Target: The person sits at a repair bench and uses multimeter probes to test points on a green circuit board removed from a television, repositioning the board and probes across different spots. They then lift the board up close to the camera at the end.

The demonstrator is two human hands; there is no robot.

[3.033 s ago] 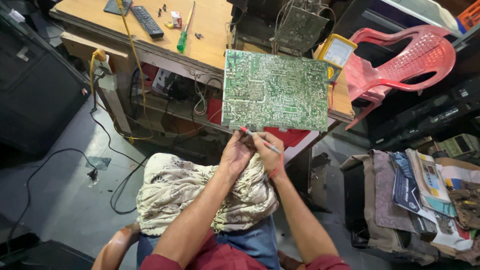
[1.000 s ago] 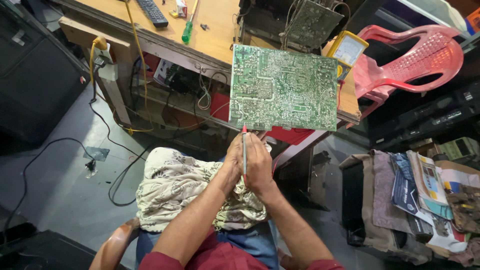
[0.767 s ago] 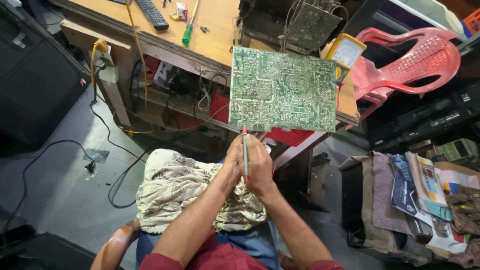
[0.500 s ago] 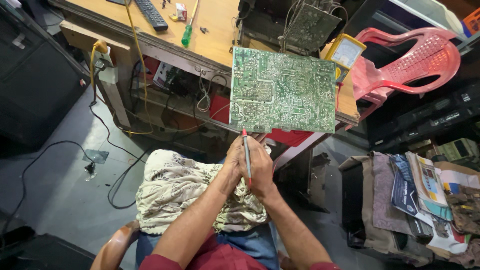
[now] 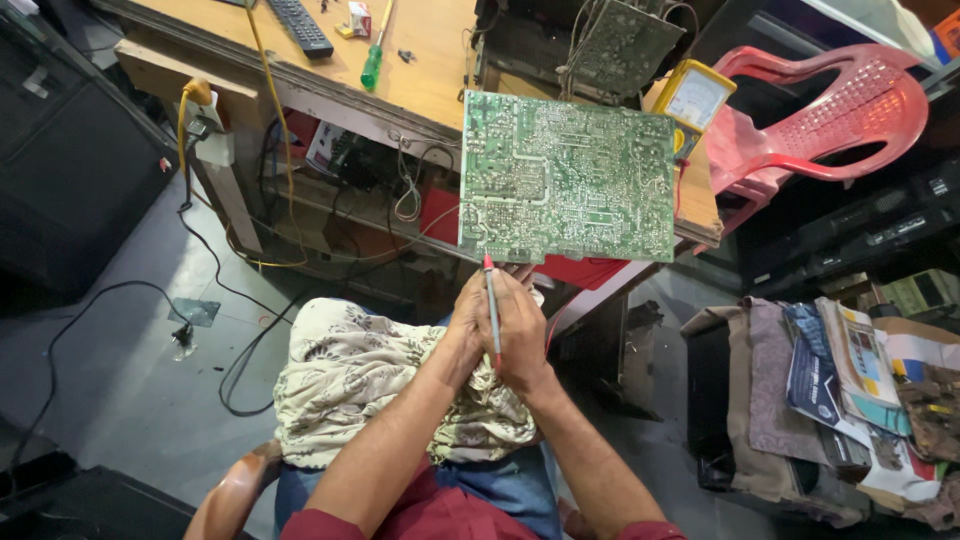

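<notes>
A large green circuit board [image 5: 567, 178] stands upright in front of me, solder side facing me. Its lower edge is held at my fingertips. My left hand [image 5: 466, 320] and my right hand [image 5: 522, 345] are pressed together just under that edge. A thin rod-like tool with a red tip [image 5: 491, 305] runs upright between them, gripped by my right hand, its tip touching the board's bottom edge. The left hand seems to steady the board from below. A patterned cream cloth [image 5: 370, 385] lies on my lap under my forearms.
Behind the board is a wooden workbench [image 5: 430, 70] with a remote control [image 5: 300, 25], a green-handled screwdriver [image 5: 372, 60], a yellow multimeter [image 5: 695, 95] and another circuit board [image 5: 625, 45]. A red plastic chair [image 5: 830, 110] stands at the right above piled cloths and magazines [image 5: 850, 380]. Cables [image 5: 240, 330] trail on the floor.
Three seconds ago the tool was slanted in my right hand; now it stands upright with its tip at the board's edge. Over the last second the hands and board have hardly moved.
</notes>
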